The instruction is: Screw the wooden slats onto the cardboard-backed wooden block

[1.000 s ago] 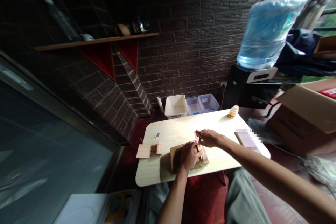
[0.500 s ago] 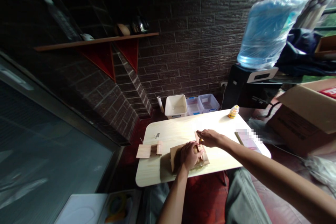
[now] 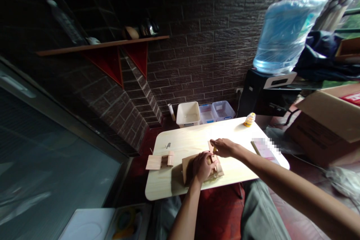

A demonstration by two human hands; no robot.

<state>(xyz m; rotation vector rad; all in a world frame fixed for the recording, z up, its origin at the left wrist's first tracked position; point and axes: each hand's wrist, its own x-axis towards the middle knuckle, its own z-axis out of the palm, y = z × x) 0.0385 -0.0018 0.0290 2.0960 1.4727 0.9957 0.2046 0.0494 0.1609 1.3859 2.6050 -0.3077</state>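
Pressing down, the left hand [image 3: 201, 166] grips the small light-brown wooden assembly [image 3: 188, 165] on the pale surface [image 3: 191, 138]. The right hand [image 3: 224, 147] pinches its upright piece [image 3: 210, 145]. It looks light, stiff and likely fragile; best held by the base.

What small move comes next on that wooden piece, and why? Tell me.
Probably press the small wooden part down into the wooden assembly: the right hand pinches it at the top edge, while the left hand steadies the assembly on the table.
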